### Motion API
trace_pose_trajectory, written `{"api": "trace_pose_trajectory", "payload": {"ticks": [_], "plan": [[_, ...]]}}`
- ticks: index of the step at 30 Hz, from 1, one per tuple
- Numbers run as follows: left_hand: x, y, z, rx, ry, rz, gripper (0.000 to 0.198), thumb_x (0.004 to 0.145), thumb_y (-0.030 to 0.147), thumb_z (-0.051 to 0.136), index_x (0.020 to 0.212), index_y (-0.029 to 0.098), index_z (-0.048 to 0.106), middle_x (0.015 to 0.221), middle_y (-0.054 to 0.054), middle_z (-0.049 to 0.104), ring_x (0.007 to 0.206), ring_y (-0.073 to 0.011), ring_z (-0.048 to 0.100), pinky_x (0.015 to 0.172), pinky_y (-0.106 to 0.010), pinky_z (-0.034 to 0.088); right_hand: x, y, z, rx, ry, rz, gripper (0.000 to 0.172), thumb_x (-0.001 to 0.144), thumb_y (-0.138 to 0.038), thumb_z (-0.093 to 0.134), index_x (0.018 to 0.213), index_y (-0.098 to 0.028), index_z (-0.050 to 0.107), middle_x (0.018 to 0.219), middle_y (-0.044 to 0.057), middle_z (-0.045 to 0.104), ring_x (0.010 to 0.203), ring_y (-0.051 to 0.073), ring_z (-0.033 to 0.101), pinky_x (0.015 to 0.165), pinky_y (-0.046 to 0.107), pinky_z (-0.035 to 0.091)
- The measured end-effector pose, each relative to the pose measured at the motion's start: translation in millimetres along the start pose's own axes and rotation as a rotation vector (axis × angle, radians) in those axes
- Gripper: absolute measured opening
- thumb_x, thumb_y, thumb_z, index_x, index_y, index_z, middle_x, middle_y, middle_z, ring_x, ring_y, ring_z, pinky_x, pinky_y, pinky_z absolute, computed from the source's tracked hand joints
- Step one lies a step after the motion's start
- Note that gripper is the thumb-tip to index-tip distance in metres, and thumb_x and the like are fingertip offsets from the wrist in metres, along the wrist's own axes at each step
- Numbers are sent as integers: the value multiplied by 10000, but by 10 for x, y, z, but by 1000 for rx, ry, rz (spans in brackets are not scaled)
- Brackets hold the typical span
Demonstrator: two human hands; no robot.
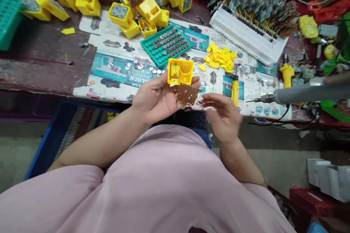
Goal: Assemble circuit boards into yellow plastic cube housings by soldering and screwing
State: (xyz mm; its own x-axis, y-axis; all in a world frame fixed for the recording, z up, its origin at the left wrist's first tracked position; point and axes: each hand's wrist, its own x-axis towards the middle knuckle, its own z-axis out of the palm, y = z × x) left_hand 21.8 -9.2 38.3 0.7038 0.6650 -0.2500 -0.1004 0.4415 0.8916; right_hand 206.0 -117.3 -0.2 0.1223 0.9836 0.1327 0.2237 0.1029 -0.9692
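My left hand [157,98] is closed around a small yellow plastic housing [174,76], its hollow inside facing up. A grille of small holes shows in its floor, and wires come out of it. From the housing's near edge hangs a brown circuit board [187,94], over the left fingers. A dark round part [188,109] dangles below the board. My right hand [222,116] is just right of the board, slightly blurred, with its fingers bent and apart and nothing visible in them.
Ahead lies a green tray [164,45] of round metal cells. Right of it are a heap of yellow plastic pieces [221,57], a yellow-handled screwdriver [235,89] and a white rack [246,36] of wired parts. A grey power screwdriver [300,94] juts in from the right. Yellow housings [120,12] crowd the back.
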Motion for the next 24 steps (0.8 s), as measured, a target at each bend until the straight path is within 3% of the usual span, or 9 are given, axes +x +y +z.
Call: {"api": "trace_pose_trajectory", "payload": {"ticks": [5, 7, 10, 12, 15, 17, 19, 21, 24], "plan": [[-34, -16, 1, 277, -3, 92, 816, 964, 686, 32, 1493, 201, 421, 1445, -146, 580, 1282, -316, 616, 875, -481, 601, 150, 105, 330, 602, -276, 463, 483, 774, -639, 715, 1046, -273, 555, 878, 4, 777, 740, 160, 759, 604, 257, 632], [-47, -42, -17, 242, 36, 107, 808, 973, 674, 46, 1508, 182, 401, 1442, -154, 581, 1294, -311, 607, 909, -495, 589, 172, 64, 317, 656, -251, 505, 434, 787, -599, 726, 1007, -257, 576, 800, -14, 771, 662, 132, 744, 544, 204, 605], [-41, -127, -83, 69, 72, 38, 687, 1017, 564, 132, 1500, 158, 403, 1421, -162, 600, 1308, -285, 599, 996, -505, 553, 159, -64, 230, 554, -64, 310, 293, 802, -451, 772, 991, -266, 645, 756, -48, 752, 621, 95, 721, 528, 165, 594], [-31, -196, -147, -4, 18, -44, 621, 1026, 516, 198, 1465, 153, 443, 1398, -170, 620, 1272, -272, 629, 999, -482, 556, 149, -170, 157, 385, 21, 140, 211, 813, -392, 772, 971, -277, 693, 802, -40, 758, 635, 93, 716, 571, 189, 622], [-43, -254, -253, 75, -136, -132, 617, 998, 563, 316, 1443, 168, 475, 1314, -182, 674, 1131, -277, 710, 890, -430, 599, 176, -293, 47, 134, -13, -20, 128, 840, -325, 748, 962, -284, 746, 896, -10, 765, 677, 99, 710, 606, 221, 640], [-85, -236, -320, 342, -143, -110, 669, 972, 575, 392, 1519, 190, 386, 1174, -162, 740, 954, -260, 759, 784, -394, 606, 224, -323, -14, 31, -64, -66, 115, 857, -275, 726, 964, -288, 766, 949, 2, 763, 721, 105, 711, 570, 208, 625], [-145, -175, -376, 788, -38, -23, 695, 957, 519, 454, 1559, 195, 328, 966, -108, 779, 817, -241, 754, 760, -390, 586, 280, -317, -51, -27, -86, -80, 114, 861, -254, 715, 950, -286, 778, 1000, 11, 763, 750, 115, 713, 521, 199, 604], [-191, -99, -418, 1200, 91, 103, 633, 940, 439, 495, 1521, 200, 417, 886, -76, 770, 833, -243, 734, 821, -403, 564, 334, -302, -53, -67, -91, -78, 128, 849, -253, 725, 960, -286, 781, 1023, 10, 768, 721, 112, 705, 500, 203, 592], [-161, -16, -454, 1424, 150, 345, 575, 897, 389, 556, 1444, 213, 526, 1236, -119, 700, 1144, -283, 656, 984, -430, 509, 400, -305, -1, -129, -116, -81, 197, 833, -232, 737, 1019, -285, 769, 1028, -5, 778, 677, 91, 686, 573, 217, 611]]}}
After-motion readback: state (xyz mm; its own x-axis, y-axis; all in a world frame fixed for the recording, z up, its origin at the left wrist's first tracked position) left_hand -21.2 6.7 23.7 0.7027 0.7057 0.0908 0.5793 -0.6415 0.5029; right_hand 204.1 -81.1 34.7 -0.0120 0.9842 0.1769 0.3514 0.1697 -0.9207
